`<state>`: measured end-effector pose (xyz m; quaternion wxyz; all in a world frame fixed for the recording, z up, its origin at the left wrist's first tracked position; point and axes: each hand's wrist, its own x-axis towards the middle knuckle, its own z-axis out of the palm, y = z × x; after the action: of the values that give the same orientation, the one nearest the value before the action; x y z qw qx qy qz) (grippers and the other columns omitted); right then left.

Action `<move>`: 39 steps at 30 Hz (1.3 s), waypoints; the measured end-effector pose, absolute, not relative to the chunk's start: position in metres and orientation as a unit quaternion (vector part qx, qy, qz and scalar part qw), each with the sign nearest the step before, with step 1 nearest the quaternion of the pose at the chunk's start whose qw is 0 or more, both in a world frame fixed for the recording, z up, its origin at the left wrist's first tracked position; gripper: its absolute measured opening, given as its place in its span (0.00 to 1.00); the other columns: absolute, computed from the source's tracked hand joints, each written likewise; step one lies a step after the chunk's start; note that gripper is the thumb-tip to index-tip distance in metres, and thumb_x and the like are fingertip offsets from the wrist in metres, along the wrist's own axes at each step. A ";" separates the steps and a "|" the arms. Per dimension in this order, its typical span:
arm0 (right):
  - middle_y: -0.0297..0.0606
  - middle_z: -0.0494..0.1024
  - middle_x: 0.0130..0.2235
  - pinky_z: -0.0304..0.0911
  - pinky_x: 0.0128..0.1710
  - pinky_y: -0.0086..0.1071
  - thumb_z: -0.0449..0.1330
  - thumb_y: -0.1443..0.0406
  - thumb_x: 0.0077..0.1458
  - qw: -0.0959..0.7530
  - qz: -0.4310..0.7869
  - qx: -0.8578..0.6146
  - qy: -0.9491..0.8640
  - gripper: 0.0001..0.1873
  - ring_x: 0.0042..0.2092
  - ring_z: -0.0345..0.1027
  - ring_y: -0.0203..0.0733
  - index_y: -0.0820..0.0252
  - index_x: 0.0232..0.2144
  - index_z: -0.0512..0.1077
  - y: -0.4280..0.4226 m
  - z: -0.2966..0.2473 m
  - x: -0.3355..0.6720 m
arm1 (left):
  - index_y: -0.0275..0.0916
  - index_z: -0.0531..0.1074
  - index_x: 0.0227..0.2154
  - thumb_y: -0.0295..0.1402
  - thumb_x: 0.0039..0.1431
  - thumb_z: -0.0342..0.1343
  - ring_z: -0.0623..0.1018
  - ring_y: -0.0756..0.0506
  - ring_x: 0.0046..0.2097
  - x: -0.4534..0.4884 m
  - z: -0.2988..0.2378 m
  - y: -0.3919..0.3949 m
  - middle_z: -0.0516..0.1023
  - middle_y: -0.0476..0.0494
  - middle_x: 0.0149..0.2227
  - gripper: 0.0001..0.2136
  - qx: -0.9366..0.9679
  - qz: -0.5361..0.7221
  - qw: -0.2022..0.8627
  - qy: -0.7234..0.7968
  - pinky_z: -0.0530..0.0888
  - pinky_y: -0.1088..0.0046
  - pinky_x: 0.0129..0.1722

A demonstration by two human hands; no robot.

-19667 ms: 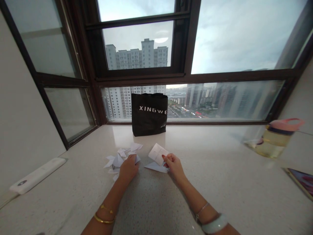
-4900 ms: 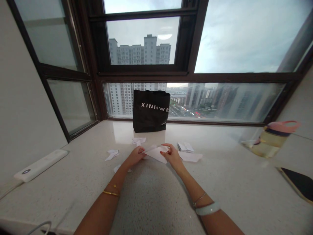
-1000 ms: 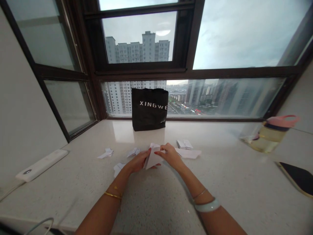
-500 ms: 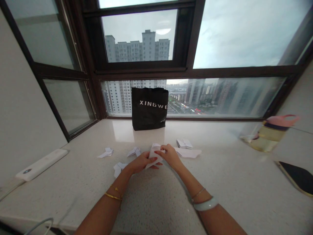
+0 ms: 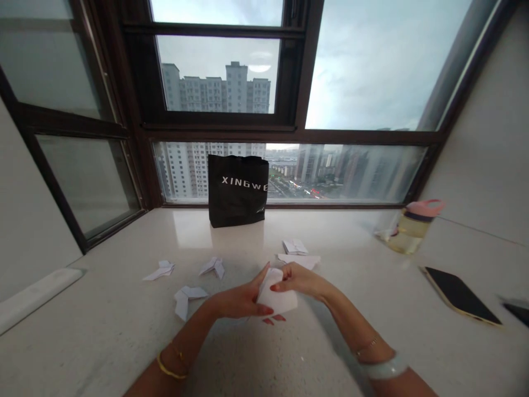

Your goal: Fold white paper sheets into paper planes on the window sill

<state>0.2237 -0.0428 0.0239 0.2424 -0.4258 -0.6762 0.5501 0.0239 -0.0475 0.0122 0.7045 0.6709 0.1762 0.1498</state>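
Observation:
Both my hands meet over the stone counter [image 5: 124, 331] on one white folded sheet of paper [image 5: 278, 298]. My left hand [image 5: 242, 300] wraps the sheet from below and the left, fingers curled under it. My right hand [image 5: 301, 278] pinches its upper edge with thumb and fingers. Three folded white paper shapes lie to the left: one [image 5: 159, 270] farthest left, one [image 5: 213, 267] near the middle, one [image 5: 185, 298] closest to my left forearm. Two more folded papers, a small one [image 5: 294, 246] and a flat one [image 5: 303, 259], lie just beyond my right hand.
A black paper bag [image 5: 237, 190] stands at the window. A bottle with a pink lid [image 5: 413, 227] and a dark phone [image 5: 458, 294] sit to the right. A white power strip [image 5: 35, 295] lies at the far left by the wall.
My hands have drawn the sheet nearer to me and folded it more compactly. The view has swung right, so the phone shows fully.

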 end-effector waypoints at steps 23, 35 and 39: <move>0.53 0.66 0.44 0.58 0.37 0.45 0.55 0.52 0.46 0.203 -0.119 -0.848 -0.474 0.33 0.45 0.62 0.57 0.65 0.50 0.57 -0.055 -0.013 0.303 | 0.36 0.71 0.35 0.39 0.53 0.46 0.70 0.50 0.27 -0.009 0.034 -0.036 0.73 0.47 0.26 0.14 0.814 0.194 0.345 0.425 0.65 0.76 0.27; 0.44 0.72 0.41 0.56 0.43 0.35 0.56 0.56 0.47 0.244 0.072 -0.614 -0.747 0.21 0.44 0.63 0.48 0.60 0.42 0.69 -0.009 -0.014 0.126 | 0.32 0.68 0.37 0.45 0.46 0.52 0.62 0.29 0.52 -0.155 0.017 0.012 0.65 0.27 0.48 0.21 0.561 0.127 0.057 0.816 0.64 0.60 0.40; 0.51 0.70 0.44 0.55 0.43 0.37 0.58 0.54 0.44 0.270 0.133 -0.662 -0.687 0.22 0.49 0.59 0.53 0.63 0.38 0.71 0.016 -0.015 0.069 | 0.35 0.67 0.36 0.39 0.41 0.57 0.62 0.30 0.52 -0.143 0.011 0.013 0.67 0.29 0.47 0.18 0.574 0.148 0.063 0.803 0.63 0.60 0.42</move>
<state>0.0691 0.0160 -0.0152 0.2700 -0.6619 -0.6865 0.1332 -0.1429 0.0129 0.0108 0.0628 0.5735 0.8033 0.1476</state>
